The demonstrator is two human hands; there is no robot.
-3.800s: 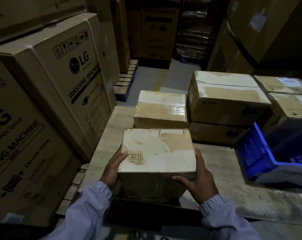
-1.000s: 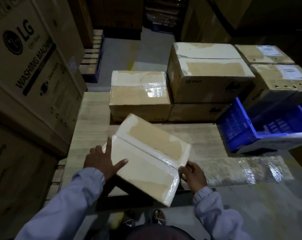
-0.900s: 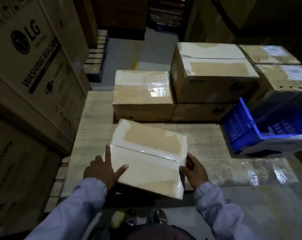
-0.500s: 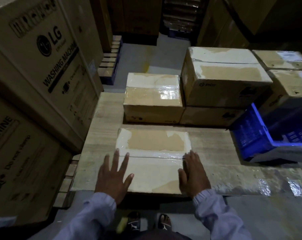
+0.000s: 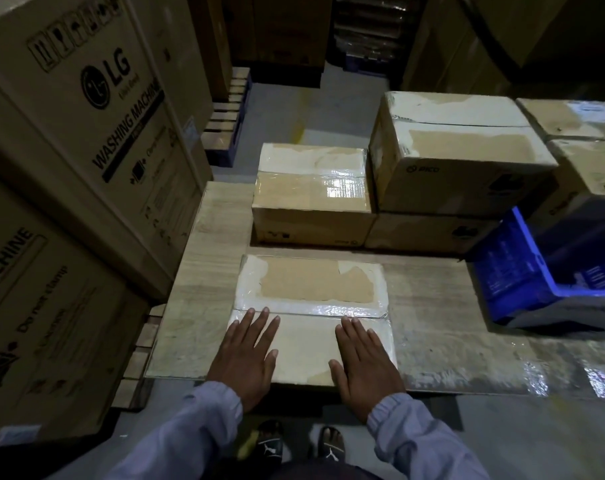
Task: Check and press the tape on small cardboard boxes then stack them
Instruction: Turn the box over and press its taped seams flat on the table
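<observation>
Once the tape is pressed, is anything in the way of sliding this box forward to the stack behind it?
Nothing visible. Both hands, left and right, lie flat on the near box. Only a bare strip of table separates it from the taped box behind. The blue crate sits off to the right.

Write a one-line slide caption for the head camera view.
Both hands, left and right, press flat on a taped cardboard box on the wooden table.
</observation>
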